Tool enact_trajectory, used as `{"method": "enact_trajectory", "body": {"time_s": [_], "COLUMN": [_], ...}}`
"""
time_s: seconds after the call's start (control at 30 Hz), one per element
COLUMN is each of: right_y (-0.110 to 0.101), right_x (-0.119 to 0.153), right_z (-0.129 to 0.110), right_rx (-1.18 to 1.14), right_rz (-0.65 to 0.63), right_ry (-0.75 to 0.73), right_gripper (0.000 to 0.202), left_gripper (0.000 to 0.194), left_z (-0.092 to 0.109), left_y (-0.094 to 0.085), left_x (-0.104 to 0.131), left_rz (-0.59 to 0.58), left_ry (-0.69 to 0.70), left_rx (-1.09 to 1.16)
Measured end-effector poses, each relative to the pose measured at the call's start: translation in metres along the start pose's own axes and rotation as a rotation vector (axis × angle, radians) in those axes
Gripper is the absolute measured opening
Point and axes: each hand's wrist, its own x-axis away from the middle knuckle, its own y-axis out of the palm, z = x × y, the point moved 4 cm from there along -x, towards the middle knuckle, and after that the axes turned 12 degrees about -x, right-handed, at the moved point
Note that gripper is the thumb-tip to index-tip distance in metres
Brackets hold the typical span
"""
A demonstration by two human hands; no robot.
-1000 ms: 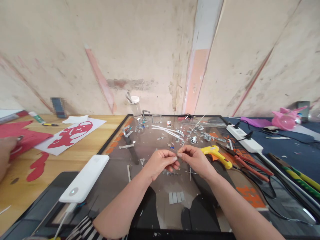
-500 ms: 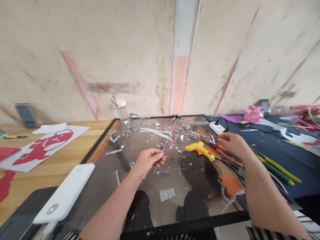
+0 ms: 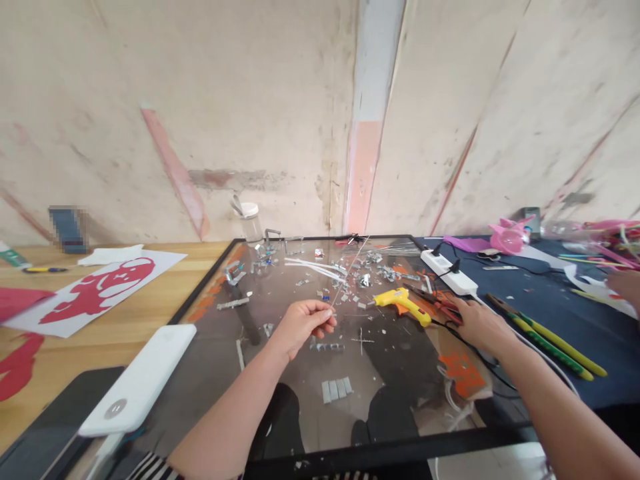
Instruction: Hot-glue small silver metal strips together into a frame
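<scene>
My left hand (image 3: pixel 307 325) is closed in a pinch on a thin straight wire (image 3: pixel 345 279), which slants up and away over the glass tabletop. My right hand (image 3: pixel 483 328) has its fingers closed over the red handles of a pair of pliers (image 3: pixel 434 301), whose dark jaws point to the far left. Beside the pliers lies a yellow hot glue gun (image 3: pixel 404 305), nozzle to the left. White strips (image 3: pixel 317 267) and scattered grey scraps (image 3: pixel 367 280) lie beyond my left hand. Nearer me are a small wire cross (image 3: pixel 362 341) and a row of several grey pieces (image 3: pixel 337 389).
A white power strip (image 3: pixel 449 272) with plugs and cables lies past my right hand. Green-and-yellow-handled pliers (image 3: pixel 555 343) rest on the blue cloth. A white power bank (image 3: pixel 137 380) and a red paper cut-out (image 3: pixel 97 293) are at left. Another person's hand (image 3: pixel 627 288) shows at the right edge.
My right hand has come down and nearer, onto the red pliers' handles, which have shifted. My left hand keeps its pinch on the wire. Another person's hand has appeared at far right.
</scene>
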Motion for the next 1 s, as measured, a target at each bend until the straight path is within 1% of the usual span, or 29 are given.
{"method": "enact_trajectory", "body": {"time_s": [0.13,0.23,0.37,0.47,0.53,0.57,0.6,0.67,0.73,0.8,0.87,1.0], "right_y": [-0.005,-0.008,-0.013,-0.021,-0.025,-0.027,-0.027,-0.024,-0.019,-0.013,-0.011,-0.012], "right_x": [-0.002,-0.002,0.004,0.019,0.031,0.037,0.043,0.052,0.057,0.060,0.059,0.050], "right_z": [0.000,0.001,0.002,-0.009,-0.024,-0.034,-0.044,-0.067,-0.091,-0.113,-0.129,-0.155], "right_rx": [-0.026,-0.099,-0.262,-0.516,-1.116,-1.355,-1.538,-1.787,-1.940,-2.020,-2.055,-2.045], "right_rz": [-0.014,-0.018,-0.023,-0.064,-0.149,-0.198,-0.255,-0.359,-0.471,-0.567,-0.598,-0.634], "right_ry": [0.005,0.030,0.072,0.035,0.019,0.011,0.005,-0.010,-0.076,-0.138,-0.179,-0.263], "right_gripper": [0.058,0.056,0.048,0.047,0.049,0.050,0.050,0.045,0.043,0.040,0.036,0.039], "left_gripper": [0.023,0.022,0.022,0.024,0.024,0.025,0.025,0.024,0.024,0.024,0.024,0.024], "left_z": [0.000,0.000,-0.001,-0.001,-0.001,-0.001,-0.001,-0.001,-0.002,-0.004,-0.005,-0.007], "left_y": [0.000,0.001,0.001,0.001,0.002,0.002,0.003,0.003,0.002,-0.001,-0.004,-0.009], "left_x": [0.000,0.000,-0.001,-0.001,-0.001,-0.001,-0.001,-0.001,-0.002,-0.004,-0.007,-0.009], "left_rz": [-0.007,-0.011,0.000,-0.001,-0.006,-0.006,-0.004,0.000,0.011,0.030,0.056,0.105], "left_ry": [0.002,-0.001,-0.008,-0.012,-0.016,-0.020,-0.024,-0.030,-0.030,-0.023,-0.008,0.008], "left_rx": [0.004,-0.013,-0.014,-0.013,-0.014,-0.015,-0.017,-0.019,-0.016,-0.002,0.021,0.048]}}
